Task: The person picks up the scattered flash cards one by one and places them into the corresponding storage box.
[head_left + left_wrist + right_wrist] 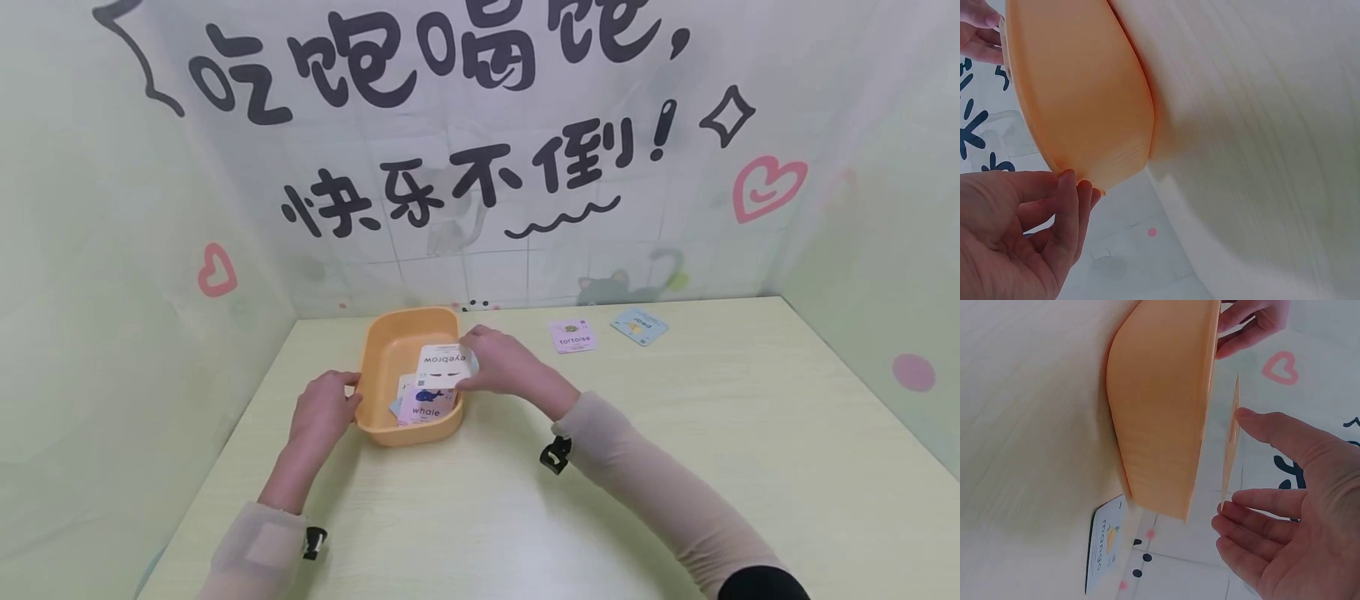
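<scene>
An orange plastic tray (pixel 408 437) stands on the table at left of centre. The left hand (pixel 324 406) pinches its left rim between thumb and fingers, seen closely in the left wrist view. Over the tray's right side, the right hand (pixel 498 360) holds a white "eyebrow" card (pixel 441 367) by its edges, thumb on one edge and a fingertip on the opposite one. In the right wrist view this card (pixel 1230 447) appears edge-on, above the rim. Inside the tray lies a purple "whale" card (pixel 427 406), partly covering other cards.
A purple "tortoise" card (pixel 573 336) and a light blue card (pixel 639 326) lie toward the table's back edge. A "mango" card (pixel 1105 544) lies by the tray in the right wrist view. Behind the table hangs a printed curtain (pixel 480 200).
</scene>
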Motion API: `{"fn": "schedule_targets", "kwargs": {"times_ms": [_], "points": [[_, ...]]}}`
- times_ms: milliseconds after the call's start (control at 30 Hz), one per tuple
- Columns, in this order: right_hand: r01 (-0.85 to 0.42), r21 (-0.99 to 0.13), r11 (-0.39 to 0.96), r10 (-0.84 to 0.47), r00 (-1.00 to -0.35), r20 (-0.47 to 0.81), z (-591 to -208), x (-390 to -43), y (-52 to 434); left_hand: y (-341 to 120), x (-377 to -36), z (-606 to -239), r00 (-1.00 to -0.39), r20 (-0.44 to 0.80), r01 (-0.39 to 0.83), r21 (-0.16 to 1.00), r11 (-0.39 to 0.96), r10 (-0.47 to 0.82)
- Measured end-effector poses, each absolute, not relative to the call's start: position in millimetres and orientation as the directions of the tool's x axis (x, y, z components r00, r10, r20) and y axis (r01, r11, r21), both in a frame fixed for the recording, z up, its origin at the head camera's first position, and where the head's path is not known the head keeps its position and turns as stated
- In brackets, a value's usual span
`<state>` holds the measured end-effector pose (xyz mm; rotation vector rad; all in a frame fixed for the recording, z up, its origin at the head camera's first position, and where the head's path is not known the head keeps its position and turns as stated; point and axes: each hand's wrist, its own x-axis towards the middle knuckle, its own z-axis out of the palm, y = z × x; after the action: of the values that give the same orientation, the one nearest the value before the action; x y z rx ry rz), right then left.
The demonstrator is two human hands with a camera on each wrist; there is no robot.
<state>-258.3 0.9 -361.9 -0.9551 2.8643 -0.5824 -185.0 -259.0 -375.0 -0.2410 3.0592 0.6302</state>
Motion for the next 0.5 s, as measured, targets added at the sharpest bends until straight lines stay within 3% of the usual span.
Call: {"fn": "schedule_targets", "kwargs": {"times_ms": [500], "points": [[-0.615,-0.346,0.709,-0.649,-0.761,0.024,-370.2,-244.6,-29.0,-258.2,-185.9,-374.9,-0.988,-0.035,-0.152,0.391,0.908,-0.15]]}}
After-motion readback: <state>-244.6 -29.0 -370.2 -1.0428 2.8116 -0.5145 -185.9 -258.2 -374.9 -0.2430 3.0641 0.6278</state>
